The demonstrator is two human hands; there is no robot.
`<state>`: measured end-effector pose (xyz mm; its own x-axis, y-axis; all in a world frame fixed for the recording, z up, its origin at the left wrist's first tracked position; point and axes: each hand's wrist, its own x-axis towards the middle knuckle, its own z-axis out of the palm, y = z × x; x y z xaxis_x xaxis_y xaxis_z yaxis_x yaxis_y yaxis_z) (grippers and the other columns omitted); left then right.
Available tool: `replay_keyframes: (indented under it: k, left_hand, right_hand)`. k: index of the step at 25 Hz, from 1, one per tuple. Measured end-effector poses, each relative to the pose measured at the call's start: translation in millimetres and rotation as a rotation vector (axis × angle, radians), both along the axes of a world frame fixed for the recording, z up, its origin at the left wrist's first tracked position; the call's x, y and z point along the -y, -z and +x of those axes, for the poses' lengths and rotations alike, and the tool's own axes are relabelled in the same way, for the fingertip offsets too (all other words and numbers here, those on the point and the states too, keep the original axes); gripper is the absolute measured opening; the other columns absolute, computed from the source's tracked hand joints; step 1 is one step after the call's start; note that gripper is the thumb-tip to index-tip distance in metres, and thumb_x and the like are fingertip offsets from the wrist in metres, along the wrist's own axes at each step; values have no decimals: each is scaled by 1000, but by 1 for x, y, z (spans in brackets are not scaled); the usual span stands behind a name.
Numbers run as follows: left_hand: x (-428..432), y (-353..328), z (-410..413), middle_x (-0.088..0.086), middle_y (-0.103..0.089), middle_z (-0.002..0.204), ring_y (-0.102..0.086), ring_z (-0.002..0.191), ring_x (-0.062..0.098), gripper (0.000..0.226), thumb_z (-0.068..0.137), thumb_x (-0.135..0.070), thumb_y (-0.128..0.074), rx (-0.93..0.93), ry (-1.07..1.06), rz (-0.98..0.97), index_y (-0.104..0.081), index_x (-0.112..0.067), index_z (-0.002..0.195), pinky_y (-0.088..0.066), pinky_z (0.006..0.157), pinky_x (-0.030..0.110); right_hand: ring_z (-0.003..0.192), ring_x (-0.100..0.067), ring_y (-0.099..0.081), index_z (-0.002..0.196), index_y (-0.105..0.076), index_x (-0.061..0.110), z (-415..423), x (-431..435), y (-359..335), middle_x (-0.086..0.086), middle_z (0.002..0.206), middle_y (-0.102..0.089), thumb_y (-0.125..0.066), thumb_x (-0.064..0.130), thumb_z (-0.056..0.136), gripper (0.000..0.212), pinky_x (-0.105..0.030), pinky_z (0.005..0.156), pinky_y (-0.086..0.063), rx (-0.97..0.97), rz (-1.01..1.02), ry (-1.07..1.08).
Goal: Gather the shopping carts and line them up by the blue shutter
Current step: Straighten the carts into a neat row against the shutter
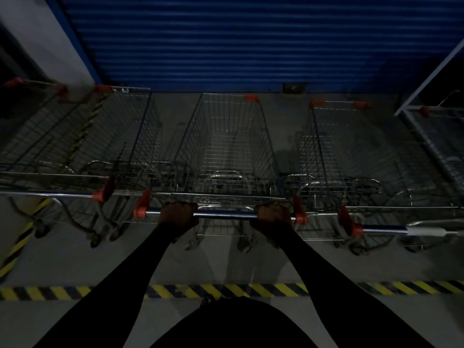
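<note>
A wire shopping cart [226, 136] with orange corner caps stands straight ahead, its nose toward the blue shutter [238, 41]. My left hand [178, 214] and my right hand [272, 217] both grip its chrome handle bar [226, 214], one near each end. A second cart [100, 131] stands close on the left and a third cart [351, 151] on the right, all side by side facing the shutter. The scene is dim.
Yellow-and-black hazard tape [226, 290] crosses the concrete floor behind the carts and runs up the left side. A white metal frame [426, 136] leans in at the far right, with another cart partly behind it. A white wall [37, 33] stands at the left.
</note>
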<state>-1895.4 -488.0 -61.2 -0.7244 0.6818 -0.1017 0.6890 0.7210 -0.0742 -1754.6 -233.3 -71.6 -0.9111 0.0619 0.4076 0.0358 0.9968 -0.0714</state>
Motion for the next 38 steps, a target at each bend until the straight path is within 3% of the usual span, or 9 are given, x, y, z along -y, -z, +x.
replay_keyframes:
  k: [3,7,11,15,19,27,34,38]
  left_hand:
    - [0,1,7,9,-65,59,-64,53,32,34,52,-36,-83,35,4,8,-70,-17,76,-51,54,40]
    - [8,5,16,6,-59,51,-59,43,29,32,58,-48,-59,-16,40,48,-68,-19,69,-48,45,33]
    - [11,7,16,7,-64,55,-62,46,28,42,42,-39,-90,-61,67,47,-71,-20,74,-49,45,33]
    - [16,6,15,4,-64,57,-63,49,26,37,50,-45,-84,-23,49,43,-68,-23,75,-49,50,31]
    - [18,5,14,1,-64,57,-63,48,25,36,54,-51,-61,-49,63,57,-67,-22,75,-50,50,32]
    - [13,5,15,3,-64,60,-64,53,27,40,50,-44,-80,-35,40,58,-65,-18,77,-51,54,35]
    - [10,1,15,3,-66,67,-65,61,28,40,55,-41,-82,15,26,40,-62,-19,82,-50,61,36]
    - [1,-5,20,2,-67,76,-66,71,29,35,61,-42,-74,52,-3,53,-59,-21,86,-48,68,36]
  right_hand:
    - [44,-24,-51,55,-53,18,5,0,4,-2,48,-49,-71,26,54,20,-24,45,-38,51,33,20]
    - [45,-22,-50,52,-50,20,14,4,4,0,48,-49,-70,29,57,23,-24,46,-34,75,18,51]
    - [47,-23,-49,53,-48,20,16,7,0,-1,49,-47,-64,23,54,17,-26,47,-32,78,-14,42]
    - [46,-24,-51,53,-50,19,15,11,8,-2,49,-50,-58,26,57,12,-27,47,-38,153,-37,62]
    - [47,-24,-54,53,-56,19,14,11,4,-1,50,-54,-53,35,55,17,-25,49,-41,190,-51,69]
    - [57,-25,-59,73,-63,20,14,6,3,1,59,-59,-63,40,55,27,-31,53,-46,259,-83,63]
    - [58,-24,-58,79,-68,19,15,-1,5,1,61,-59,-62,40,57,31,-30,55,-44,204,-70,38]
    - [66,-24,-62,85,-69,19,15,-3,3,1,68,-64,-61,44,57,39,-30,60,-46,325,-57,84]
